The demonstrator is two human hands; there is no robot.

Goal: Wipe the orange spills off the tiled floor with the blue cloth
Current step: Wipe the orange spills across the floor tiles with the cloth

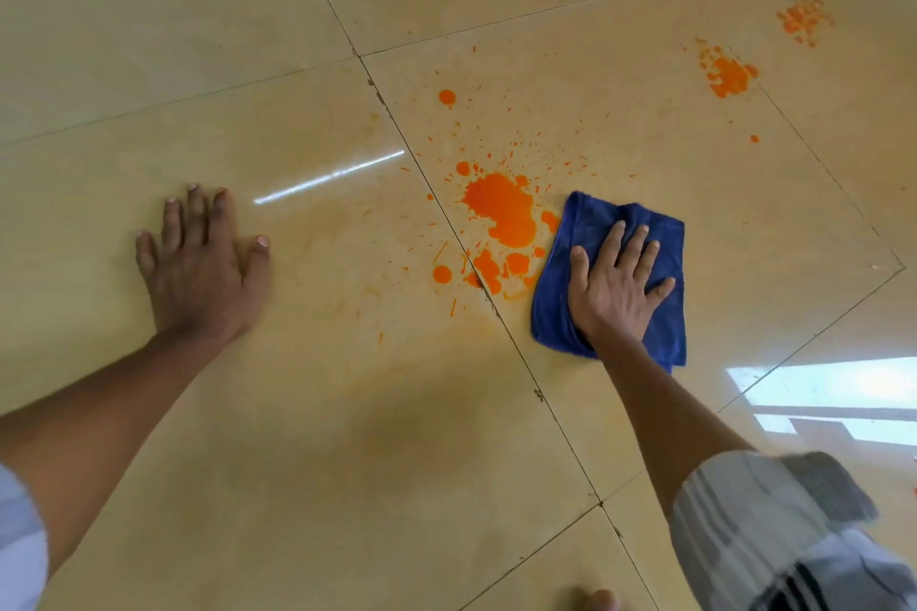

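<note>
The left hand lies flat with fingers spread on the glossy beige tiled floor, holding nothing, a big orange spill sits wet across a grout line, and just beside it the right hand presses straight-fingered on the folded blue cloth, two smaller orange patches lying farther right.

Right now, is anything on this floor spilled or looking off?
Yes. A big orange splatter lies unwiped across a tile joint, just left of the blue cloth. Two smaller orange patches sit farther off, upper right.
</note>
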